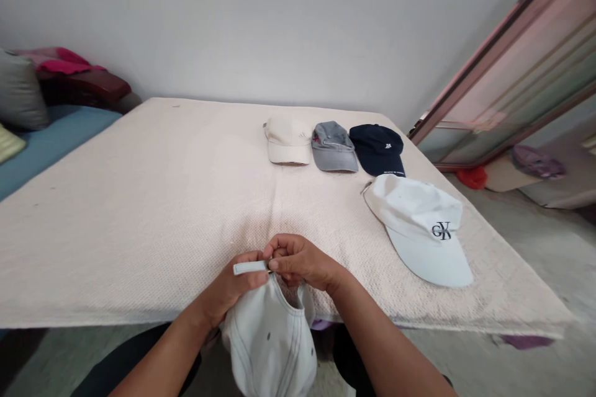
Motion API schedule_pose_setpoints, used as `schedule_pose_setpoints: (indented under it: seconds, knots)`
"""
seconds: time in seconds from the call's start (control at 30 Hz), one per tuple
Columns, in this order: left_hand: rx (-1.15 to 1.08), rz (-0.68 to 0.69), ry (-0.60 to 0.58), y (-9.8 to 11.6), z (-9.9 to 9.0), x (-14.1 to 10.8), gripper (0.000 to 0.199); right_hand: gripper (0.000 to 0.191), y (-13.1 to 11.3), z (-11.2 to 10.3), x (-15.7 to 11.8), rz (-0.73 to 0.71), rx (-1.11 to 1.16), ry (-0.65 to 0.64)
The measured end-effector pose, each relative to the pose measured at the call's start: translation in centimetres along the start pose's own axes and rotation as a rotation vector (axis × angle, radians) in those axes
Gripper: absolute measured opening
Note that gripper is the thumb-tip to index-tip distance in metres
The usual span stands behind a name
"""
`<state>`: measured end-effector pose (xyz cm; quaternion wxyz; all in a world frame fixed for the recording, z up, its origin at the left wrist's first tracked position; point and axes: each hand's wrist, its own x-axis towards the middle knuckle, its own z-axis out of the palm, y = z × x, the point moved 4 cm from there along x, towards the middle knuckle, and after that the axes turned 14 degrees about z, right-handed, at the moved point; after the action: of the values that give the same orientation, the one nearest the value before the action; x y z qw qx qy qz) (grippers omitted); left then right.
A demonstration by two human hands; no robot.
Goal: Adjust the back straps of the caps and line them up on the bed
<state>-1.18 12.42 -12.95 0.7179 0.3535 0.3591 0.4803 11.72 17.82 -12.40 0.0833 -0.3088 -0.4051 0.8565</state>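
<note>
A pale cap (274, 341) hangs at the table's front edge, its back opening turned upward. My left hand (239, 282) grips the cap beside the opening, near the loose end of its pale strap (250, 267). The fingers of my right hand (298, 260) pinch the strap where it meets a small buckle, mostly hidden by the fingertips. To the right lies a white cap (414, 217) with dark letters on its front. Farther back, a cream cap (287, 141), a grey cap (333, 147) and a navy cap (378, 149) sit in a row.
A light textured cloth covers the table (139, 211), whose back edge meets a pale wall. On the left are a blue surface (69, 136), a grey cushion (21, 90) and pink cloth (69, 62). A framed glass panel (512, 68) stands at the right, beside a red bag (471, 177) on the floor.
</note>
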Motion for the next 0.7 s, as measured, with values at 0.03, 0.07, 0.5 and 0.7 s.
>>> schedule_pose_setpoints:
  seconds: [0.03,0.07,0.5,0.7]
  knots:
    - [0.034,0.008,0.018,0.1,0.0,0.0,0.030,0.026,0.0,0.0,0.0,-0.002,-0.002,0.003]
    - [0.074,0.019,0.039,0.2,0.0,0.1,0.026,0.025,0.1,0.0,0.1,-0.002,-0.003,-0.001]
    - [-0.207,-0.014,0.103,0.3,0.7,0.5,0.010,0.021,0.1,-0.2,0.0,-0.050,0.091,-0.025]
    - [-0.421,-0.012,0.377,1.5,-0.7,0.3,0.012,0.023,-0.5,-1.3,-1.3,-0.099,0.074,0.109]
